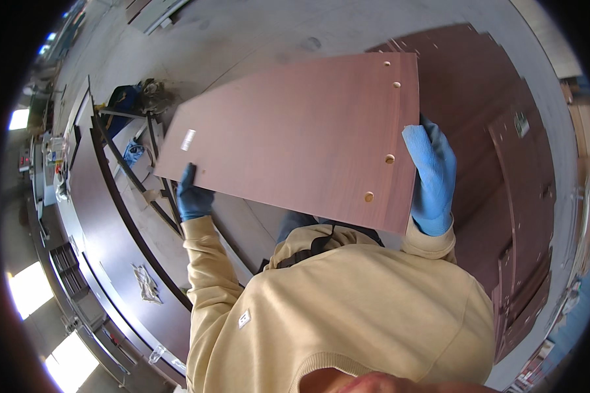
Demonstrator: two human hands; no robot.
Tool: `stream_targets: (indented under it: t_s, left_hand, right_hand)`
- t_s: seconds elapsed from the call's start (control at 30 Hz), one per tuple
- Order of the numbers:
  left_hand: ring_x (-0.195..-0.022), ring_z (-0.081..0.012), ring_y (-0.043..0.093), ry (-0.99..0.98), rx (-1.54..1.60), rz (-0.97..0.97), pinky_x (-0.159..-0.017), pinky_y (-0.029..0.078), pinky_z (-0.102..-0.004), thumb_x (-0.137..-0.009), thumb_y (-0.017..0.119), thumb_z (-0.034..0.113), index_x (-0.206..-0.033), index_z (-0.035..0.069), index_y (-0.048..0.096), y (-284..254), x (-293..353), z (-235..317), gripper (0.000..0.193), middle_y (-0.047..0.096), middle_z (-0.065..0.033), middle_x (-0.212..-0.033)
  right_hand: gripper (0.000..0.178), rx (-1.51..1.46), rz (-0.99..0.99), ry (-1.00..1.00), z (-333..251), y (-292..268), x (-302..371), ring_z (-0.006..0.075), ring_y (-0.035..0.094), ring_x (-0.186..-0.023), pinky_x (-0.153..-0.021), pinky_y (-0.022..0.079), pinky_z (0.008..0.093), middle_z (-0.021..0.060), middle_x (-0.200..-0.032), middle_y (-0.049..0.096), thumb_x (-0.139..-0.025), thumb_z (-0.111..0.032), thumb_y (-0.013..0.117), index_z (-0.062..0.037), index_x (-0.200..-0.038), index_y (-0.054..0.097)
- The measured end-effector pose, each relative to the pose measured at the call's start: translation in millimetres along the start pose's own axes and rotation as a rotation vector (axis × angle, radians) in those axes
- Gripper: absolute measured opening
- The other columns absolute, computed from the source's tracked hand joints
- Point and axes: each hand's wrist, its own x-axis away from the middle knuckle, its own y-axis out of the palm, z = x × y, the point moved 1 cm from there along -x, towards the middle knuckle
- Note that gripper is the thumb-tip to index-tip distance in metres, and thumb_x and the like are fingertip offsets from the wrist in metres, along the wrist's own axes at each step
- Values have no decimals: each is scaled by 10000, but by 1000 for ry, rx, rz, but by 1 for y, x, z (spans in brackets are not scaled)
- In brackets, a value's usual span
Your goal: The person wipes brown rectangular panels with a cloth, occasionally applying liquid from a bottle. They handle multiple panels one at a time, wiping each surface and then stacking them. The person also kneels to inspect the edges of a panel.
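Observation:
A reddish-brown wood-grain panel [295, 137] is held up in front of my body, slightly tilted. Several round holes run along its right end, and a small white label [188, 140] sticks near its left end. My left hand [194, 195], in a blue glove, grips the near edge at the left, thumb on the top face. In a matching glove, my right hand [430, 173] clasps the right edge, its thumb by the holes. The fingers under the panel are hidden on both sides.
Stacked brown panels [465, 131] lie to the right. On the left stands a long dark-topped table [108, 216] with a crumpled pale glove or cloth [147, 283] on it. Beyond my left hand are a dark metal frame [128, 164] and a bundled bag [126, 98] on the grey floor [262, 39].

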Motion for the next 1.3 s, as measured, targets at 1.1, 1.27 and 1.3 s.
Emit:
stream_targets:
  t_s: [1.1, 1.27, 1.3]
  left_hand:
    - [-1166, -345, 721, 283, -77, -13, -1074, 575, -457, -937, 751, 15, -1397, 5, 619, 53, -930, 754, 478, 716, -137, -1338]
    - [-1130, -313, 736, 376, -26, 56, -1030, 603, -446, -910, 762, -8, -1375, 10, 629, 11, -1059, 908, 484, 735, -136, -1279]
    - [-1131, -311, 736, 354, -26, 52, -1032, 601, -444, -908, 768, 2, -1375, 11, 630, 1, -1085, 936, 487, 736, -131, -1277]
  right_hand:
    - [328, 436, -96, 638, 394, 832, -780, 233, 750, -876, -779, 611, 377, 125, -1058, 778, -975, -195, 679, 52, -1186, 728]
    - [322, 480, -266, 672, 416, 1048, -880, 251, 771, -873, -807, 637, 386, 128, -1072, 781, -984, -213, 666, 43, -1171, 727]
    - [321, 478, -308, 658, 427, 1086, -903, 250, 770, -877, -811, 637, 384, 128, -1068, 782, -985, -213, 662, 42, -1169, 729]
